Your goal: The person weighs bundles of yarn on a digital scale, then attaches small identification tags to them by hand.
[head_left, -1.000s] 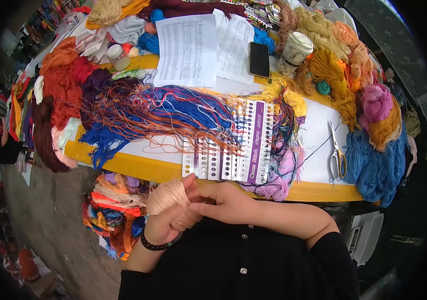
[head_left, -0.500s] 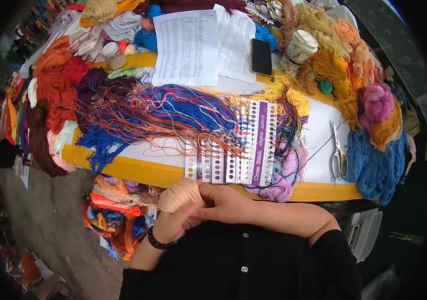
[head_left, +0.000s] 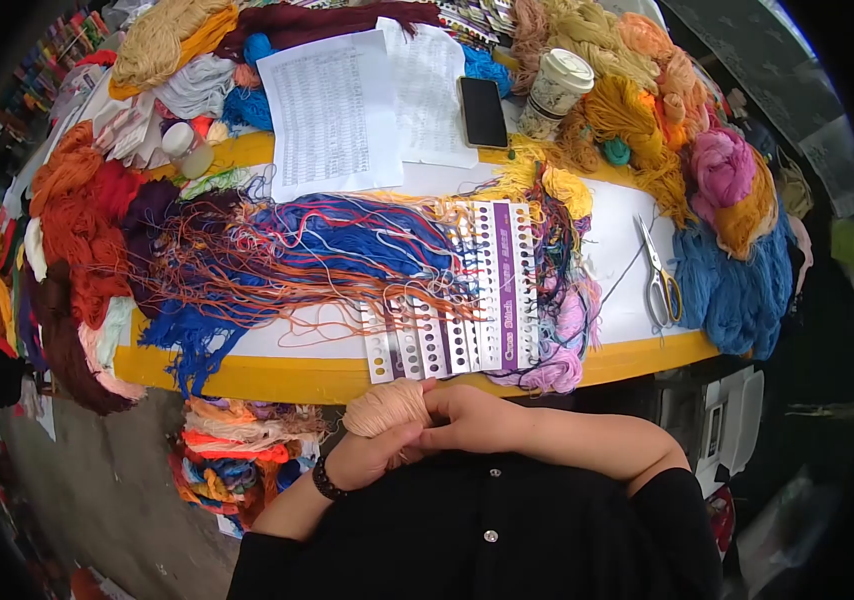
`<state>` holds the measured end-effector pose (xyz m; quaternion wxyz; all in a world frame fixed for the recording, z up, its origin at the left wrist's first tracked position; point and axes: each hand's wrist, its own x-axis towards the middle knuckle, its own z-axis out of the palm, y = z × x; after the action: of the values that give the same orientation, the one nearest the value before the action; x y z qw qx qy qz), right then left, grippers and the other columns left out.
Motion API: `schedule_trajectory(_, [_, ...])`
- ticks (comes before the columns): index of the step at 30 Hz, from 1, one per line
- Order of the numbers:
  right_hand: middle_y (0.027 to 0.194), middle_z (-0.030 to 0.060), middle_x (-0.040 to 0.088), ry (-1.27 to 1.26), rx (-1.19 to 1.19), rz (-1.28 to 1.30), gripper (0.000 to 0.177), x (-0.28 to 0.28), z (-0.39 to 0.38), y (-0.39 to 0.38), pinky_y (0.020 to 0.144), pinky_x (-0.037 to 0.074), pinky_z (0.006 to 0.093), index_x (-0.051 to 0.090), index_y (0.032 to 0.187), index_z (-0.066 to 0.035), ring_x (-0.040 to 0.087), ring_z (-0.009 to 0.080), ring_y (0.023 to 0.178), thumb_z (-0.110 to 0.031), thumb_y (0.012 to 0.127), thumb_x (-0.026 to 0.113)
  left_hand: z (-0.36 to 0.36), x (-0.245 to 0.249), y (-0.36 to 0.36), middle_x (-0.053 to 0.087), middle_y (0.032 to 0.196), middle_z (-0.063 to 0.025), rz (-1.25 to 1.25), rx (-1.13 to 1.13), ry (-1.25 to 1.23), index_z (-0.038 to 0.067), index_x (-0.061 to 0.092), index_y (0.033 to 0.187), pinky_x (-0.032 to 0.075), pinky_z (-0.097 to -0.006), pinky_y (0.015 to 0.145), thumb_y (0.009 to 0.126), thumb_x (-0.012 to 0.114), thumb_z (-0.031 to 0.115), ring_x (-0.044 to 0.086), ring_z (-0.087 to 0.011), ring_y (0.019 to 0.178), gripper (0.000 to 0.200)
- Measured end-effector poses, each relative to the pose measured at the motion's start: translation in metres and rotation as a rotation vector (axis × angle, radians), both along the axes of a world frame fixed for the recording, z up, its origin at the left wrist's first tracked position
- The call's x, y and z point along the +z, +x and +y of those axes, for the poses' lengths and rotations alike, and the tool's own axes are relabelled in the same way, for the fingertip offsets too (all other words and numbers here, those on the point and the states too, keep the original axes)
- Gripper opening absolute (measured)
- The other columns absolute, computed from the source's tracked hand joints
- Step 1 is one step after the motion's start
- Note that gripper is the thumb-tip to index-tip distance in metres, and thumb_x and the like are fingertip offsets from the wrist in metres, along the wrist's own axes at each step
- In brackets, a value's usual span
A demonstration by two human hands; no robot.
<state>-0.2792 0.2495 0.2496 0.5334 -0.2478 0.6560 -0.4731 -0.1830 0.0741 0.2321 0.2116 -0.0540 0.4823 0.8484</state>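
A ball of pale peach thread (head_left: 387,405) is held close to my chest, just off the table's front edge. My left hand (head_left: 375,455), with a dark beaded bracelet at the wrist, is closed around its lower side. From the right, my right hand (head_left: 462,420) grips the same ball, its fingers partly hidden behind it. Just beyond the ball lie white and purple punched thread cards (head_left: 488,290), with blue, orange and red threads (head_left: 347,240) strung through their holes and trailing left.
Scissors (head_left: 659,275) lie on the right of the table. Printed sheets (head_left: 332,115), a phone (head_left: 484,112) and a lidded paper cup (head_left: 555,90) stand at the back. Red-orange skeins (head_left: 77,230) pile at left, blue skeins (head_left: 747,290) at right. More skeins (head_left: 237,450) sit below the table.
The view has shifted, so the table things appear further left. Both hands and the thread ball sit a little further right in view, still gripped together.
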Motion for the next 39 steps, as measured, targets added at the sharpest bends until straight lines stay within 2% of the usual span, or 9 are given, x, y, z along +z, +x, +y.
schedule_trajectory(10, [0.090,0.0157,0.061,-0.046,0.340,0.264,0.033,0.039,0.032,0.008,0.077,0.047,0.0387,0.058,0.101,-0.003,0.060,0.0315,0.087,-0.034,0.091,0.061,0.010,0.012,0.006,0.041,0.144,-0.0150,0.172,-0.165,-0.029,-0.002,0.037,0.141,0.033,-0.0333,0.107,0.095,0.051,0.019,0.040,-0.0228,0.132,0.052])
schedule_trajectory(18, [0.115,0.0157,0.062,0.001,-0.115,0.748,0.029,0.090,0.156,0.021,0.091,0.048,0.0378,0.062,0.110,-0.003,0.059,0.0333,0.107,-0.018,0.085,0.066,0.078,0.068,-0.014,0.057,0.127,-0.0183,0.437,-0.338,-0.075,-0.002,0.052,0.128,0.041,-0.0359,0.102,0.095,0.054,0.015,0.058,-0.0267,0.114,0.038])
schedule_trajectory(25, [0.110,0.0100,0.066,0.093,-0.607,0.311,0.021,0.063,0.281,0.073,0.088,0.048,0.0303,0.064,0.107,0.002,0.062,0.0170,0.100,-0.008,0.089,0.060,0.202,0.126,-0.022,0.057,0.124,-0.0108,0.492,-0.828,0.099,0.004,0.028,0.146,0.041,-0.0265,0.098,0.097,0.049,0.006,0.056,-0.0136,0.111,0.054])
schedule_trajectory(27, [0.110,0.0111,0.066,0.275,-0.680,0.224,0.022,0.077,0.300,0.089,0.087,0.048,0.0299,0.064,0.109,0.002,0.062,0.0171,0.099,-0.009,0.091,0.057,0.250,0.128,-0.034,0.057,0.122,-0.0104,1.018,-0.744,0.050,0.003,0.030,0.145,0.044,-0.0260,0.094,0.095,0.052,0.003,0.058,-0.0148,0.108,0.055])
schedule_trajectory(30, [0.106,0.0088,0.066,0.240,-0.798,0.331,0.024,0.024,0.353,0.123,0.086,0.047,0.0284,0.063,0.110,0.001,0.061,0.0155,0.096,-0.012,0.091,0.058,0.315,0.177,-0.044,0.064,0.097,-0.0071,0.861,-0.542,0.392,0.000,0.049,0.124,0.051,-0.0285,0.078,0.091,0.054,0.006,0.063,-0.0138,0.084,0.034])
schedule_trajectory(31, [0.104,0.0076,0.066,0.227,-0.856,0.388,0.025,0.000,0.374,0.135,0.085,0.047,0.0277,0.063,0.111,0.000,0.060,0.0146,0.095,-0.013,0.091,0.058,0.346,0.189,-0.063,0.066,0.086,-0.0024,1.337,-0.244,0.272,0.002,0.060,0.109,0.051,-0.0269,0.073,0.092,0.052,0.016,0.065,-0.0133,0.078,0.023])
schedule_trajectory(35, [0.106,0.0064,0.066,0.027,-1.028,0.261,0.023,0.015,0.394,0.146,0.088,0.044,0.0264,0.063,0.111,0.002,0.058,0.0111,0.097,-0.012,0.094,0.055,0.358,0.292,-0.083,0.066,0.070,-0.0052,0.970,-0.650,-0.007,-0.002,0.064,0.081,0.050,-0.0247,0.054,0.084,0.056,0.016,0.064,-0.0118,0.061,0.019])
schedule_trajectory(36, [0.099,0.0038,0.065,0.015,-1.104,0.302,0.025,0.018,0.395,0.150,0.080,0.045,0.0245,0.063,0.110,-0.001,0.059,0.0116,0.090,-0.021,0.094,0.057,0.369,0.300,-0.098,0.071,0.079,-0.0037,0.876,-0.979,0.354,0.003,0.068,0.098,0.049,-0.0236,0.064,0.091,0.055,0.023,0.065,-0.0128,0.071,0.025])
schedule_trajectory(39, [0.097,0.0021,0.065,0.050,-1.378,0.358,0.020,0.025,0.413,0.160,0.078,0.045,0.0227,0.063,0.107,0.000,0.058,0.0092,0.089,-0.014,0.095,0.055,0.393,0.268,-0.102,0.069,0.072,-0.0037,1.068,-0.610,0.366,0.006,0.069,0.094,0.049,-0.0252,0.060,0.090,0.057,0.023,0.066,-0.0136,0.070,0.021])
